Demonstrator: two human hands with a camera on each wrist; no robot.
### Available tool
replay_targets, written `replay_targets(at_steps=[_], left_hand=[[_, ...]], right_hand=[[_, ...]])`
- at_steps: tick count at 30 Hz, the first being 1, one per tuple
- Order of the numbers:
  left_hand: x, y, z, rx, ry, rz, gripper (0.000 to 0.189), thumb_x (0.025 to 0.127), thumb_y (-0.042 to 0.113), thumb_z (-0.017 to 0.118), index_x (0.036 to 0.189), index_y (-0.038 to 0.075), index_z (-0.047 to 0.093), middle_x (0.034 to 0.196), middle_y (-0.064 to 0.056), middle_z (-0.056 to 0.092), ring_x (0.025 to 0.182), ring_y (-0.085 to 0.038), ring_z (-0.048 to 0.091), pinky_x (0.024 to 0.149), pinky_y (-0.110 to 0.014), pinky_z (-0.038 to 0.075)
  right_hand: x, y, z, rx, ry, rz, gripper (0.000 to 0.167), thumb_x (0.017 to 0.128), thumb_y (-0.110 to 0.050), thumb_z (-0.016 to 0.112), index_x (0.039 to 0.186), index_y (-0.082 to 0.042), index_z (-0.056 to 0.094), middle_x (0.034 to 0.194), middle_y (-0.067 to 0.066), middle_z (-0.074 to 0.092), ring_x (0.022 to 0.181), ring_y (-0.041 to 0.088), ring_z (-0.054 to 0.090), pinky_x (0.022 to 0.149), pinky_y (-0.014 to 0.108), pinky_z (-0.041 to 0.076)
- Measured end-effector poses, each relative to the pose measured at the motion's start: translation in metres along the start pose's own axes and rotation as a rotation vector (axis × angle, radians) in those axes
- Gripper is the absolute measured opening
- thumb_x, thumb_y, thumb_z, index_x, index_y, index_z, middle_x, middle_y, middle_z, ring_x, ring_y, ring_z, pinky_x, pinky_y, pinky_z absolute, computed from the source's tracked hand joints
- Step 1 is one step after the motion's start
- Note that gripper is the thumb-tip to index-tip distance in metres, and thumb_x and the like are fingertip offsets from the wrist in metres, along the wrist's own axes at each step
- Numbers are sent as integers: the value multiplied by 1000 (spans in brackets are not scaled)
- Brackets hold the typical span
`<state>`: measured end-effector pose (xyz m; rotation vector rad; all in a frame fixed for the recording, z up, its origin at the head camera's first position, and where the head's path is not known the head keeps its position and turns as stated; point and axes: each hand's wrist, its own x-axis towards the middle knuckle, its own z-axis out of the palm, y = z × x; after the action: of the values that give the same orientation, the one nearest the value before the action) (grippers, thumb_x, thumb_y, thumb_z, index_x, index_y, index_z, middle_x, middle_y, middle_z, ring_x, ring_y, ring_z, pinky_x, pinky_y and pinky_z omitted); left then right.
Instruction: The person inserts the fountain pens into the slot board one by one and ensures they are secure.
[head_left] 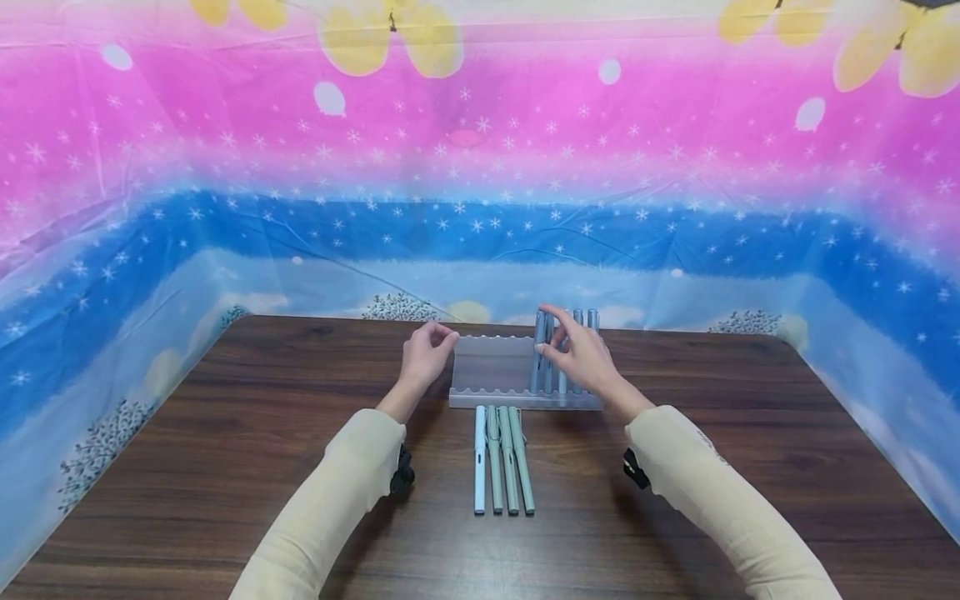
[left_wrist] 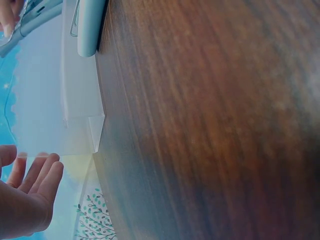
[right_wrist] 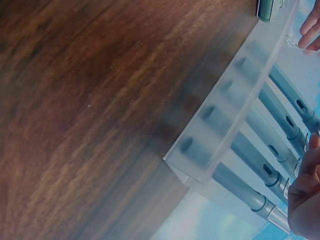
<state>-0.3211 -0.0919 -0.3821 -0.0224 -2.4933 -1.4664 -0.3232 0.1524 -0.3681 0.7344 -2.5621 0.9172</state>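
Fingers of the right hand (head_left: 587, 357) grasp the leftmost blue pen (head_left: 536, 371) in the right half of a translucent rack (head_left: 491, 364); the left hand's (head_left: 426, 354) relaxed fingers touch its left edge. Nearer, four pens (head_left: 512, 471) lie on the table (head_left: 300, 367).

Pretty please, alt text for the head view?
A right hand touches a slender blue-grey pen in a frosted plastic rack, the left hand at its left edge. In front, one pale blue pen and three grey-green pens lie on a brown wooden table.
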Motion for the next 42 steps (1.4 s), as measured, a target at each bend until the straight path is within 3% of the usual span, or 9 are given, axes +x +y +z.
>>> replay_targets(at_steps=[10, 23, 42], left_hand=[[-1, 1, 0, -6, -1, -1, 20, 87, 19, 55, 96, 1, 59, 96, -13, 61, 90, -26, 55, 79, -37, 42], [-1, 2, 0, 4, 11, 6, 20, 86, 20, 56, 94, 1, 60, 91, -13, 62, 87, -26, 55, 77, -37, 42], [-1, 2, 0, 8, 18, 18, 19, 86, 18, 56, 93, 0, 59, 90, -14, 61, 86, -27, 55, 77, -37, 42]], right_hand=[[6, 0, 1, -15, -60, 57, 58, 84, -20, 60, 136, -21, 33, 64, -2, 51, 47, 15, 44, 43, 30, 36], [12, -5, 1, -85, -129, 142, 59, 86, -24, 58, 138, -24, 29, 57, 3, 49, 43, 17, 39, 40, 28, 31], [13, -7, 0, -109, -125, 143, 61, 85, -24, 59, 138, -22, 28, 57, 2, 49, 43, 16, 39, 39, 28, 30]])
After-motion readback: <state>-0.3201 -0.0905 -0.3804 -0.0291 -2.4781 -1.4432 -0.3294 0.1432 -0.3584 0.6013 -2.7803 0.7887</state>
